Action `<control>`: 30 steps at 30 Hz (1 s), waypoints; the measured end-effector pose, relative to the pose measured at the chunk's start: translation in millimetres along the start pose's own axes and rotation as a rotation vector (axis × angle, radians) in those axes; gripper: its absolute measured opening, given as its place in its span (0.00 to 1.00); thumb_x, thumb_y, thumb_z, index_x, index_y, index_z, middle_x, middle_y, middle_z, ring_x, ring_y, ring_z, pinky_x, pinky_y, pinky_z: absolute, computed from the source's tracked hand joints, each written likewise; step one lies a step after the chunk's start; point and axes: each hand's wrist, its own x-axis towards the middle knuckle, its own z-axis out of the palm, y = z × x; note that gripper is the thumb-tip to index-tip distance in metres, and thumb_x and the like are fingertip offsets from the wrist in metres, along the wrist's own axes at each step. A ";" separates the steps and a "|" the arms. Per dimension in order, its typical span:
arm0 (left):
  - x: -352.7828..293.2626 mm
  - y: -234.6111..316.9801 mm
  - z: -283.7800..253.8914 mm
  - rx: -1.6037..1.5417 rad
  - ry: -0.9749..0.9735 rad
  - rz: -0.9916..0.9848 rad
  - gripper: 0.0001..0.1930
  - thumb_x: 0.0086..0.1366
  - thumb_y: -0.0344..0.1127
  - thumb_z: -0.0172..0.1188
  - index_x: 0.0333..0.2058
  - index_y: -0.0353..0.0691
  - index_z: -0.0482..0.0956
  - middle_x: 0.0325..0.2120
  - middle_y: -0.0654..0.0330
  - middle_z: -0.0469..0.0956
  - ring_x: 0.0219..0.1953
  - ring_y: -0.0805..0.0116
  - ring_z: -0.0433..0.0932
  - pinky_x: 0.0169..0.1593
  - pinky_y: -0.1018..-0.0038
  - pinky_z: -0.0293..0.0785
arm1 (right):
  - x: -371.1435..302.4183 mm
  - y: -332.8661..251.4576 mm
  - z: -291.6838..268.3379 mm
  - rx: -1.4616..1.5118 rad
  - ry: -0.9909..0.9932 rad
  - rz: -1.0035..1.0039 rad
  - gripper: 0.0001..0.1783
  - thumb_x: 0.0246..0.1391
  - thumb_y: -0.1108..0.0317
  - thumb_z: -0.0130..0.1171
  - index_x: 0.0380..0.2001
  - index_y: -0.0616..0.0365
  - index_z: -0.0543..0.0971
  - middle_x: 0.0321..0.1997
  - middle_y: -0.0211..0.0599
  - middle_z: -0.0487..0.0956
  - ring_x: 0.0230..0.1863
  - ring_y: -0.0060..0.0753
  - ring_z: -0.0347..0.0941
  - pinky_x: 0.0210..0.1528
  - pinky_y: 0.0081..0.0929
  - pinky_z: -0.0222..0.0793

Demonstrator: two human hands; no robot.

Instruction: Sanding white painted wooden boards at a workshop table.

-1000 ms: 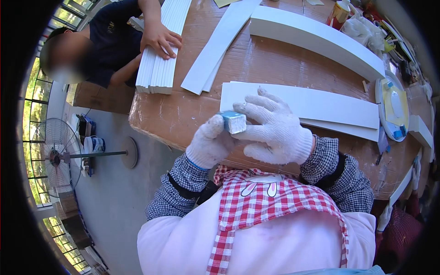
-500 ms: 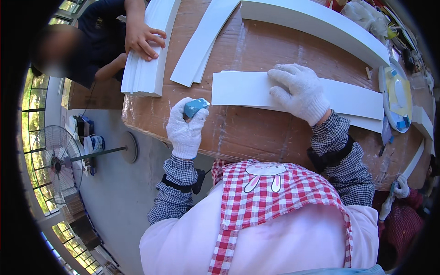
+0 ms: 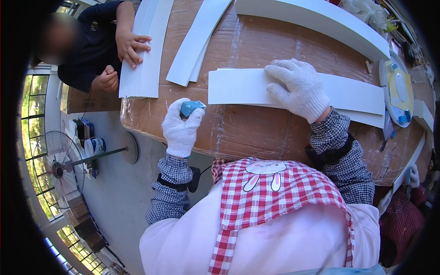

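Observation:
My left hand (image 3: 178,132), in a white knit glove, is closed around a small blue block (image 3: 192,107) with angled faces and a pale edge. It is just past the left end of a long white board (image 3: 238,86), close to the table's near edge. My right hand (image 3: 299,89), gloved too, rests on top of that board with its fingers spread and the thumb apart. Beneath lies a second white board (image 3: 362,118), slightly askew, its edge showing along the near side.
A brown-covered table (image 3: 256,133) bears a stack of white boards (image 3: 144,68) under a co-worker's hand (image 3: 132,46), two loose boards (image 3: 195,46) and a long white piece (image 3: 316,23). An oval tray (image 3: 388,98) stands right. A fan (image 3: 57,169) is left; another worker's glove (image 3: 414,176) shows lower right.
My left hand with the blue block has shifted slightly left, while my right hand stays on the board. The co-worker's lower hand has moved away from the stack and is now curled.

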 end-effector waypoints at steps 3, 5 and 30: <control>0.8 1.5 7.2 -0.131 0.027 0.036 0.21 0.62 0.31 0.72 0.52 0.36 0.77 0.40 0.64 0.79 0.41 0.77 0.77 0.46 0.78 0.77 | 1.4 1.2 -0.8 0.005 0.015 -0.024 0.22 0.61 0.54 0.58 0.52 0.54 0.82 0.55 0.42 0.82 0.58 0.46 0.76 0.63 0.47 0.70; 0.7 1.7 9.0 -0.161 0.027 0.072 0.21 0.62 0.31 0.72 0.52 0.36 0.77 0.41 0.64 0.79 0.41 0.77 0.77 0.46 0.78 0.77 | -0.1 -0.6 -0.3 -0.002 0.012 -0.010 0.22 0.61 0.54 0.58 0.52 0.54 0.82 0.55 0.42 0.82 0.58 0.46 0.76 0.63 0.47 0.70; 6.0 -7.9 -6.7 -0.064 -0.131 0.255 0.21 0.61 0.28 0.70 0.53 0.38 0.78 0.46 0.60 0.81 0.48 0.73 0.79 0.52 0.75 0.77 | 0.4 -1.5 -0.6 -0.008 -0.009 0.002 0.22 0.63 0.54 0.56 0.54 0.55 0.82 0.55 0.42 0.82 0.58 0.45 0.76 0.62 0.46 0.70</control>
